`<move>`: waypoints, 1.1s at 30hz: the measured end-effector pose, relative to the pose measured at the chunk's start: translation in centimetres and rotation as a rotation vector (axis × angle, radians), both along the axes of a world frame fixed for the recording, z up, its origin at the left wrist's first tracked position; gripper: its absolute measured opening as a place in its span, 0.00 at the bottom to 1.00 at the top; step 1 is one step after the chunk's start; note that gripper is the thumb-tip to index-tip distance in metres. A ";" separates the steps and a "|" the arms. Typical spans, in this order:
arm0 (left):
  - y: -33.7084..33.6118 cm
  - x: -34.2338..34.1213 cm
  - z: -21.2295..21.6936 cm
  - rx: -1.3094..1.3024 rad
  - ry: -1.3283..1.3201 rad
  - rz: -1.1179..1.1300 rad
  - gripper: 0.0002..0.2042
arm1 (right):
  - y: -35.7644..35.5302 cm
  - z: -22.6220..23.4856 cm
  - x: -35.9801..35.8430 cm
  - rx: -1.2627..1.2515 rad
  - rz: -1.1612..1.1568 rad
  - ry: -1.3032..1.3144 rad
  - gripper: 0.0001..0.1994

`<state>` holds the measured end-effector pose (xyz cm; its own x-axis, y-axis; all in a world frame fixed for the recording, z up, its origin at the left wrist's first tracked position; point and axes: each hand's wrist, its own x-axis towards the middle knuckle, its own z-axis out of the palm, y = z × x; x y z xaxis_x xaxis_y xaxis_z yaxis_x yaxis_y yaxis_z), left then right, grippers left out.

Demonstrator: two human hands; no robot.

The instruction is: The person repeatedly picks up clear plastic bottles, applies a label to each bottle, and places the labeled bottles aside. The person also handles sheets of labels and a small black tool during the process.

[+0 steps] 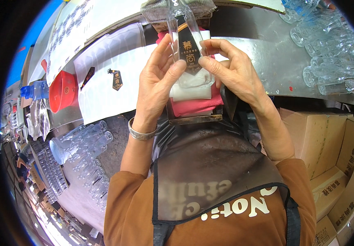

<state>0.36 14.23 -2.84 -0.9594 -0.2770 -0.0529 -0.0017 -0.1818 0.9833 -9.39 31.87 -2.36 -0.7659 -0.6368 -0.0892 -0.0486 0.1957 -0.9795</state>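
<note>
A clear glass bottle (205, 78) lies on a white pad (185, 93) over pink cloth (196, 107), its neck pointing away from me. On its face sits a black, tie-shaped label (189, 49) with gold print. My left hand (159, 78) holds the bottle's left side, its thumb at the label's edge. From the other side my right hand (235, 70) grips it, thumb by the label and fingers along the glass. At the left, a white sheet (103, 100) carries two more black tie-shaped labels, one (117, 80) nearer the bottle and one (87, 78) farther left.
Several clear glass bottles (328, 76) lie on the metal bench (263, 61) at right. More bottles (89, 143) lie lower left. A red plastic container (62, 92) stands beside the sheet. Folded grey cloth (152, 11) is at the bottle's neck. Cardboard boxes (320, 139) fill the lower right.
</note>
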 end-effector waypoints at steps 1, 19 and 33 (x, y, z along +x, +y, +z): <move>0.0 0.0 0.0 0.001 -0.002 0.003 0.34 | 0.0 0.0 0.0 -0.002 0.001 0.006 0.24; 1.0 -0.2 -0.8 -0.154 0.050 0.097 0.34 | -2.3 4.5 -6.6 -0.109 0.179 0.695 0.15; 1.2 -0.2 -0.2 -0.202 0.013 0.114 0.35 | -5.8 6.5 -9.7 0.041 0.087 1.105 0.11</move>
<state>0.14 15.42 -3.07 -0.9217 -0.3869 0.0270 0.0209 0.0200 0.9996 -19.14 26.10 4.16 -0.3900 -0.7045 0.5929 -0.9065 0.1807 -0.3815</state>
